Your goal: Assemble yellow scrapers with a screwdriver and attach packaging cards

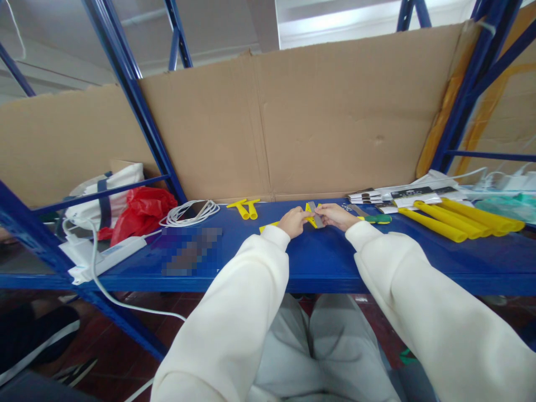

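Over the blue shelf, my left hand [293,221] is closed around a yellow scraper [310,221], whose handle shows again to the left of that hand. A flat grey metal plate [318,219] lies across the scraper's wide head. The fingers of my right hand [336,216] pinch the plate's right side. Just right of this hand lies a screwdriver [378,219] with a green and yellow handle. Small pieces near the right fingertips are too small to make out.
Two yellow handles [244,210] stand at the back, beside a coiled white cable [190,213]. Several yellow tubular handles [460,220] and packaged items [412,196] lie at the right. A power strip [109,258] and a red bag [144,212] are at the left. Cardboard [314,123] closes the back.
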A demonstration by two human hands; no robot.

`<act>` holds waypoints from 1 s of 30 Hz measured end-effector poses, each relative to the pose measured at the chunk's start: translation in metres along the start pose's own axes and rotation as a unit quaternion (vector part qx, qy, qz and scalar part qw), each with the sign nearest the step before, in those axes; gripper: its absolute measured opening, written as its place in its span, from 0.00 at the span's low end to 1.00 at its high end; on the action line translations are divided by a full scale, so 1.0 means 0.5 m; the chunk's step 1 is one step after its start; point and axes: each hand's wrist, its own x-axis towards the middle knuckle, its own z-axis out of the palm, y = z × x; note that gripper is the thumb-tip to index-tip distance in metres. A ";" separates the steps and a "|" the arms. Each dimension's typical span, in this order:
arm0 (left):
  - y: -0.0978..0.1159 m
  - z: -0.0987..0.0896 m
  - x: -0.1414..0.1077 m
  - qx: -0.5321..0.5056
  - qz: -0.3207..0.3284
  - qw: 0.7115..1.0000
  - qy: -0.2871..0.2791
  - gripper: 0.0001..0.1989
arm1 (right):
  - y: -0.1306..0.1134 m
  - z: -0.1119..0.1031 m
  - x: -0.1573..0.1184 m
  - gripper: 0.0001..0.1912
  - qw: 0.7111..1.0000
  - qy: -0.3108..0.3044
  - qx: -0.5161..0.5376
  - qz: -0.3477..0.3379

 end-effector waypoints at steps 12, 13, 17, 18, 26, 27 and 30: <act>0.008 -0.007 -0.004 0.016 0.004 1.000 -0.016 0.22 | 0.007 -0.008 0.008 0.12 1.000 -0.004 -0.021 -0.013; 0.008 -0.007 -0.004 0.019 0.004 1.000 -0.016 0.22 | 0.007 -0.009 0.009 0.12 1.000 -0.005 -0.020 -0.012; 0.011 -0.009 -0.007 0.019 0.008 1.000 -0.009 0.22 | 0.009 -0.011 0.015 0.12 1.000 -0.017 -0.009 -0.004; 0.012 -0.010 -0.007 0.019 0.008 1.000 -0.009 0.22 | 0.010 -0.012 0.017 0.11 1.000 -0.020 -0.007 -0.001; 0.021 -0.013 -0.008 0.025 0.006 1.000 -0.010 0.22 | 0.014 -0.016 0.030 0.09 1.000 -0.021 0.005 0.009; 0.023 -0.014 -0.009 0.027 0.004 1.000 -0.011 0.22 | 0.014 -0.016 0.029 0.09 1.000 -0.021 0.008 0.009; 0.027 -0.018 -0.011 0.032 0.000 0.999 -0.016 0.22 | 0.010 -0.017 0.026 0.09 1.000 -0.017 0.006 0.009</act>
